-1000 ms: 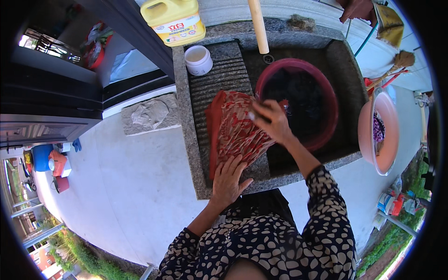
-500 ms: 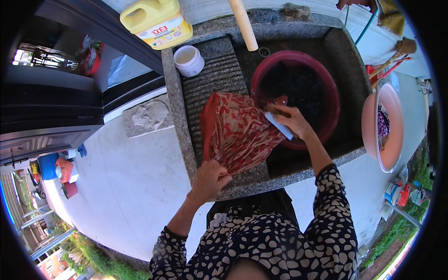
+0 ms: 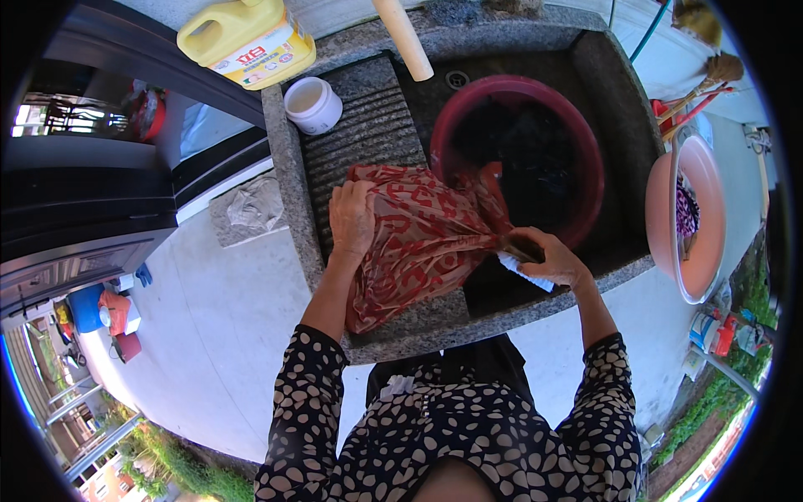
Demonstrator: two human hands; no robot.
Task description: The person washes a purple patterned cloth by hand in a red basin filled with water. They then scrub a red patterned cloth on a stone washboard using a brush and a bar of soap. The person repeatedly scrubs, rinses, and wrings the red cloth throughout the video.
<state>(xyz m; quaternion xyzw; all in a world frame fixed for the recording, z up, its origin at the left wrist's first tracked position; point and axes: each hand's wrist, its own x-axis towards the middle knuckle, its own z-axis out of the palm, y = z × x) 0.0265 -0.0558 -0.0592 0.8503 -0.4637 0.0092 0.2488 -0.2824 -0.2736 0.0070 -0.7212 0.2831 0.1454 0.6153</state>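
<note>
A wet red-and-tan patterned cloth (image 3: 418, 243) lies bunched over the ribbed stone washboard (image 3: 368, 117), its right end trailing over the rim of a dark red basin (image 3: 592, 134). My left hand (image 3: 351, 222) grips the cloth's left edge, fingers curled over it. At the cloth's gathered right end, my right hand (image 3: 552, 258) is closed around a scrub brush (image 3: 527, 274); its pale bristles show beneath the fingers. Whether those fingers also pinch the cloth is hidden. Dark water fills the basin, with a dark mass in it that I cannot make out.
The granite sink's front edge (image 3: 418, 339) runs before me. On its left stand a white tub (image 3: 314, 107) and a yellow jug (image 3: 251, 50). A pale pipe (image 3: 403, 40) reaches in from the back. A pink basin (image 3: 707, 243) holding clothes is at the right.
My left hand has shifted from the cloth's near corner up to its left edge. My right hand has drawn the brush nearer, and the cloth is now more gathered toward the right.
</note>
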